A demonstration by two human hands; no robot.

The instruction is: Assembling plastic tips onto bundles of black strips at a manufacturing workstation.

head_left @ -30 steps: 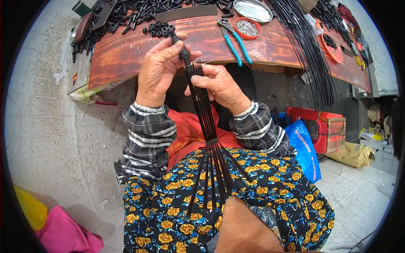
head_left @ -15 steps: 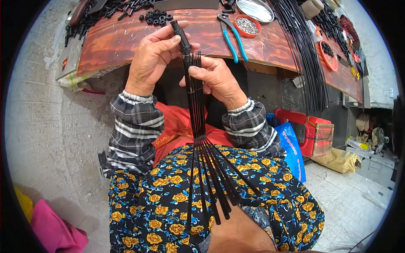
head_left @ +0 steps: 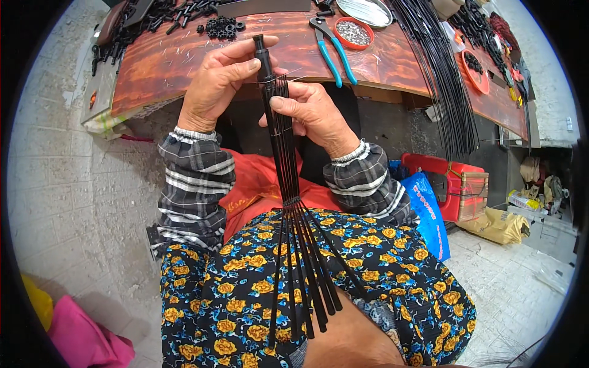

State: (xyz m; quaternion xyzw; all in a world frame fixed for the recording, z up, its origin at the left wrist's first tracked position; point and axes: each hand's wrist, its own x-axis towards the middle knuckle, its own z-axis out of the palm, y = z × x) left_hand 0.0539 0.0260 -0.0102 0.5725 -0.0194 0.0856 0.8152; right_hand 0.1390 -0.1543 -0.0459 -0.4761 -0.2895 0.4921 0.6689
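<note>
A black umbrella frame [head_left: 284, 159] stretches from over the table's near edge down across my lap. Its thin ribs are bunched along the shaft, and their dark lower ends fan out over my flowered clothing. My left hand [head_left: 211, 83] closes around the black tube-like piece [head_left: 264, 61] at the frame's upper end, thumb on its near side. Just below, my right hand [head_left: 316, 116] pinches the bunched ribs between thumb and fingers. Some fingertips of both hands are hidden behind the frame. A thin wire end sticks out beside the ribs, above my right thumb.
On the wooden table [head_left: 184, 64] lie blue-handled pliers [head_left: 334, 52], a red dish of small metal parts [head_left: 354, 34] and black ring-shaped parts [head_left: 222, 27]. Long black rods [head_left: 438, 92] hang over its edge at right. A red stool [head_left: 451, 184] and blue bag [head_left: 428, 211] stand below.
The tube-like piece at the top has turned more upright in my left hand. The lower rib ends have swung slightly left. My right hand keeps its pinch on the ribs.
</note>
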